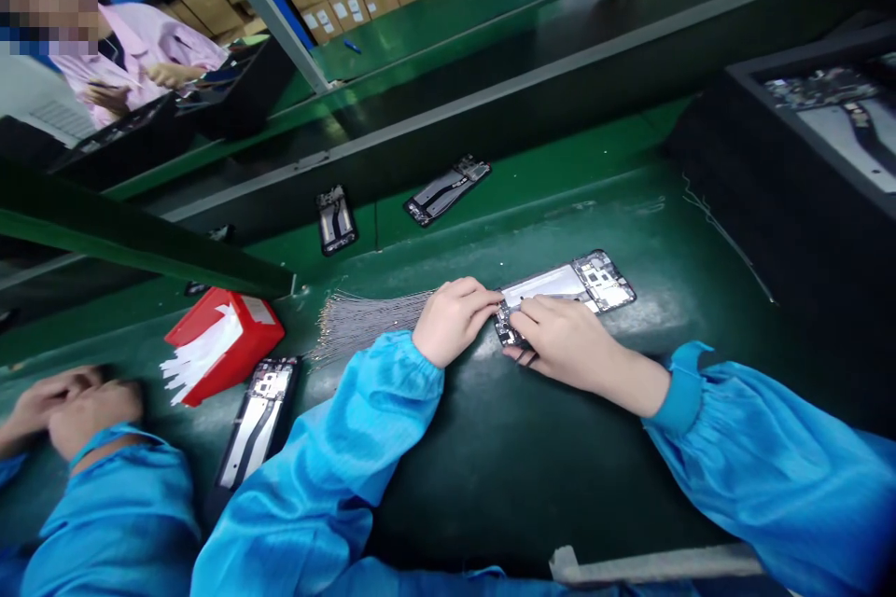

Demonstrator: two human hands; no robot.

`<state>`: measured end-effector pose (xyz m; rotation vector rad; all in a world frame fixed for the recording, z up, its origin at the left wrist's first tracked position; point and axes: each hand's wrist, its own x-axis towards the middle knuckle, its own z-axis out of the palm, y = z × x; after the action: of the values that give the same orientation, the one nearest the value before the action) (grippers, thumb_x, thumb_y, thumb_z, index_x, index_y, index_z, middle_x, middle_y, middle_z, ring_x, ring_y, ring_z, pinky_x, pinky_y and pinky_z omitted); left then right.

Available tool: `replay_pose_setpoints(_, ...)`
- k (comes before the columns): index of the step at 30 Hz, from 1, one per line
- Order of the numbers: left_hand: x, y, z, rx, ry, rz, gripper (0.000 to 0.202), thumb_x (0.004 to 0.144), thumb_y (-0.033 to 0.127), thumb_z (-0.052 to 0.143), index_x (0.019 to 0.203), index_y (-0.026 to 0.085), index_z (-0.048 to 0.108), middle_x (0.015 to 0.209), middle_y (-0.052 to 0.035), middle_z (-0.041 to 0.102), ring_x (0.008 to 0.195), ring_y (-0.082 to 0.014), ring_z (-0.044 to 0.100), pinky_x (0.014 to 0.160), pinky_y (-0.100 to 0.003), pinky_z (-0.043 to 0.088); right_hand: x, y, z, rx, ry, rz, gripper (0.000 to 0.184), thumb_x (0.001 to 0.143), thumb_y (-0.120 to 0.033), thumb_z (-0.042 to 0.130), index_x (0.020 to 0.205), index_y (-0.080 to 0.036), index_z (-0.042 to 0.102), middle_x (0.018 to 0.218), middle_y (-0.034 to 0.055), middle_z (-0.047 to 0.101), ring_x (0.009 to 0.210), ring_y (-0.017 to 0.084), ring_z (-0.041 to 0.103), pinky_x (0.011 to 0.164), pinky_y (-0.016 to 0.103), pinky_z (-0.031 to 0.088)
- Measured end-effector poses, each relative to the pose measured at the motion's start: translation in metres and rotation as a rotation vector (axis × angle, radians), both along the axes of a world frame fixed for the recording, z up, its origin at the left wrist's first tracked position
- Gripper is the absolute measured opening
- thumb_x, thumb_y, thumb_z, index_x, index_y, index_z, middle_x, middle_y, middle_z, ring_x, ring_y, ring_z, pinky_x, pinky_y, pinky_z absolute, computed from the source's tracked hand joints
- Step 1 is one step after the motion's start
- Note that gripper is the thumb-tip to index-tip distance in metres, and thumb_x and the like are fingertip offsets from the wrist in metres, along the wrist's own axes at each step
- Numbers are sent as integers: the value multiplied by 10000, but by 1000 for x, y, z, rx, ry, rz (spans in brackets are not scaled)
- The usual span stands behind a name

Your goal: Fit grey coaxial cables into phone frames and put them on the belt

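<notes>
An opened phone (550, 284) lies in front of me on the green mat, its circuit boards and grey inner plate bare. My left hand (455, 322) is closed, thumb and forefinger gripping the phone's left end. Over that same end my right hand (567, 345) bends its fingers inward; they hide part of the small lower board, and what they pinch is not clear. Beside my left hand is a fanned bundle of thin grey cables (371, 317) with gold-coloured tips, partly covered by that hand.
A red bin (259, 326) of white strips and another opened phone (259, 420) are at left, near a co-worker's hands (91, 410). Two more opened phones (337, 219) (448, 191) lie behind. A black box (777, 168) with phone parts stands right. A green post (140, 242) crosses left.
</notes>
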<state>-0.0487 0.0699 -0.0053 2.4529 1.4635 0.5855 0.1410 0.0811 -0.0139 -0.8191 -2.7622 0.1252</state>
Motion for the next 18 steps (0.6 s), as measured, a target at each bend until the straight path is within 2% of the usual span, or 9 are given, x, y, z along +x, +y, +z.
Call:
replay_pose_setpoints(3, -1, -6, -5, -19, -37, -13, 213, 868, 182, 449, 1033, 179, 584, 907, -49, 610, 847, -149, 571, 778, -288, 473, -2, 4, 3, -115, 82, -17, 228, 811, -370, 495, 830, -152, 559, 761, 69, 565, 701, 203, 521, 579, 315, 385)
replay_pose_setpoints(5, -2, -12, -5, -22, -58, -12, 213, 856, 155, 453, 1037, 168, 566, 939, -58, 597, 880, -151, 566, 801, -285, 478, -3, 9, 8, -222, 239, -41, 185, 812, -326, 496, 836, -150, 547, 797, 73, 544, 761, 201, 519, 636, 317, 415)
replay_pose_setpoints(8, -2, -19, -5, -4, -72, 33, 120, 840, 166, 481, 884, 165, 593, 899, -49, 573, 842, -141, 565, 773, -262, 486, -4, 15, 15, -383, 531, -87, 100, 828, -225, 453, 838, -165, 532, 900, 77, 506, 877, 185, 506, 756, 324, 426)
replay_pose_setpoints(11, 1, -22, -6, 13, -21, 86, 134, 843, 184, 470, 796, 171, 595, 841, -40, 558, 778, -137, 554, 725, -261, 482, -4, 17, 14, -527, 706, -83, 143, 867, -239, 399, 903, -187, 528, 967, 71, 499, 958, 177, 501, 837, 351, 412)
replay_pose_setpoints(15, 4, -23, -10, 42, 35, 92, 169, 856, 192, 431, 796, 164, 586, 765, -42, 551, 729, -144, 526, 681, -268, 460, -3, 16, 6, -662, 715, -34, 157, 871, -269, 414, 949, -194, 528, 931, 57, 536, 922, 168, 528, 832, 359, 423)
replay_pose_setpoints(18, 5, -25, -11, 60, 38, 82, 180, 856, 190, 415, 780, 162, 576, 744, -42, 554, 710, -146, 514, 662, -269, 444, -2, 15, 2, -664, 659, -17, 111, 838, -241, 467, 907, -200, 544, 906, 50, 568, 882, 171, 549, 799, 352, 439)
